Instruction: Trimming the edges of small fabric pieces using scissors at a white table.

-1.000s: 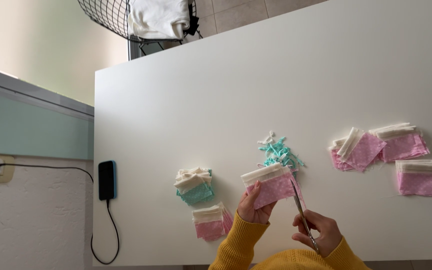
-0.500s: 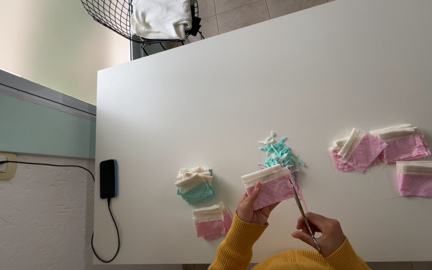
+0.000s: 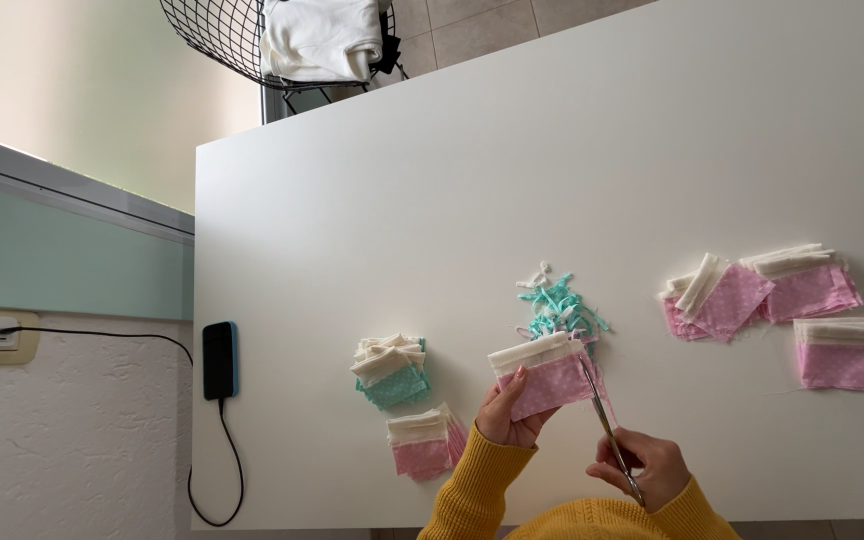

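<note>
A: Describe the workpiece.
B: Pink dotted fabric stack (image 3: 544, 378) with a cream band on top, held over the near edge of the white table (image 3: 452, 180).
A: Hand status?
B: Left hand (image 3: 508, 420) pinches the stack's lower corner. Right hand (image 3: 647, 468) grips scissors (image 3: 607, 425), blades at the stack's right edge.

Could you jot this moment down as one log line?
left hand: holds pink fabric piece | right hand: holds scissors at its edge | trimmings behind

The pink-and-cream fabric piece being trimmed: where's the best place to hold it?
Grip the pink-and-cream fabric piece at its lower left corner, from the near side, as the left hand does. The scissors in the right hand work its right edge, so that side stays free.
</note>
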